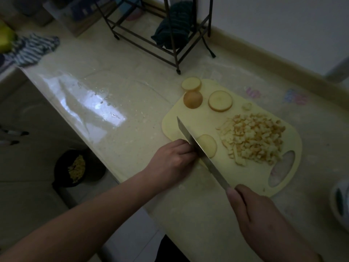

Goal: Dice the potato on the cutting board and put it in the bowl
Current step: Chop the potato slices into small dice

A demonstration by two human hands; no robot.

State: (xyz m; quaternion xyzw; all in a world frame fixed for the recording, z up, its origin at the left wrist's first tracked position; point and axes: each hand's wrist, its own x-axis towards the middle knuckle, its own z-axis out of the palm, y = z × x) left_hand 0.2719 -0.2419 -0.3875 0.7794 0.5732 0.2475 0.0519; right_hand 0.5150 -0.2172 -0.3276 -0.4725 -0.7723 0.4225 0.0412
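A pale yellow cutting board (196, 118) lies on the counter. A potato slice (207, 146) lies near its front left edge, with my left hand (173, 159) holding it from the left, fingertips hidden behind the blade. My right hand (258, 214) grips the handle of a knife (196, 146), whose blade crosses the slice. A heap of diced potato (253, 138) covers the board's right part. Two more slices (220, 101) (191, 84) and a potato end (192, 99) lie at the board's far side.
A dark bin or bowl with yellow scraps (77, 168) sits on the floor at the left. A metal rack (170, 44) with a dark cloth stands at the back. A striped cloth (32, 48) lies far left. A white object (340, 201) shows at the right edge.
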